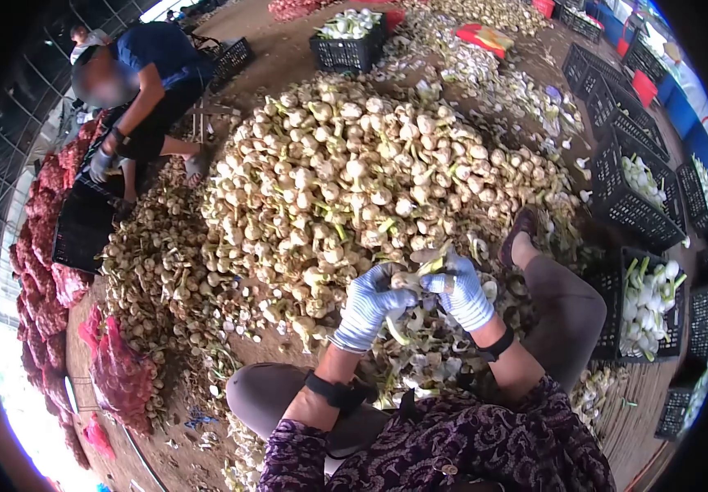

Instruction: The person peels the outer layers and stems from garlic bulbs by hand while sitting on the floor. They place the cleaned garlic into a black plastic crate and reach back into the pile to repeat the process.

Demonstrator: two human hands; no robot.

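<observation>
Left hand (372, 303) and right hand (462, 293), in white-and-blue striped fabric gloves (356, 324), are meeting before a large heap of pale round bulbs (346, 180).
Just before the heap, the left fingers are grasping one pale papery bulb (406, 281) (the gloves are partly hiding it); the right fingers are bending against it, their exact grip being impossible to tell.

Bright daylight, with blown-out white glare at lower left and behind the blue barrier (694, 135) at upper right. Garlic pile (346, 184) well lit; co-worker's dark shorts (153, 127) lose detail in shade. Fisheye distortion: mesh wall (9, 139) bows, black vignette, bluish fringing at lower left rim. Blur patch masks co-worker's head (104, 78). Left hand (368, 307) and right hand (462, 293) pale, fine detail soft.
</observation>
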